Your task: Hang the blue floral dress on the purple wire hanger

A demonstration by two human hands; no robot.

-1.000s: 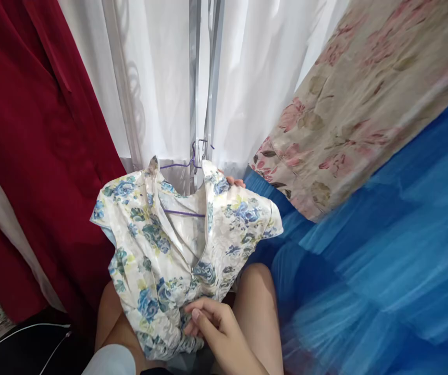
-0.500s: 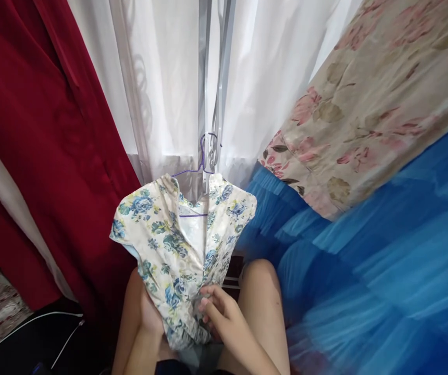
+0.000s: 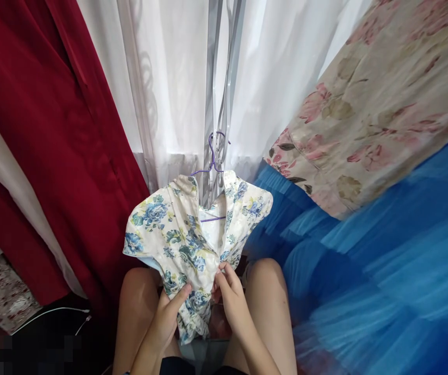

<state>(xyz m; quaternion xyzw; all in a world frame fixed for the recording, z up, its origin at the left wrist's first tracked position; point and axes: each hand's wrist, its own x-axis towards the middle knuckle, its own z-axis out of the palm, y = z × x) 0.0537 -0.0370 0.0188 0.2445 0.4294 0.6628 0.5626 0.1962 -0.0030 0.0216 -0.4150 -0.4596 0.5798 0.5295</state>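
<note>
A small cream garment with blue flowers (image 3: 187, 234) hangs on a purple wire hanger (image 3: 211, 159) in front of my knees. The hanger's hook sits against a grey metal bar (image 3: 218, 94) between the white curtains. My left hand (image 3: 169, 317) grips the garment's lower left front, thumb on top of the cloth. My right hand (image 3: 229, 291) pinches the front opening of the garment just right of centre. Both hands are closed on the fabric, close together above my lap.
A dark red curtain (image 3: 44, 146) hangs at the left, white sheer curtains (image 3: 161, 88) behind. A blue cover (image 3: 384, 271) and a pink-flowered cloth (image 3: 376, 104) lie at the right. A white cable (image 3: 44, 317) runs over a dark object at the lower left.
My left hand has come from behind the garment to its front and gripped it. My right hand has moved up to pinch the front opening. The view has shifted a little.
</note>
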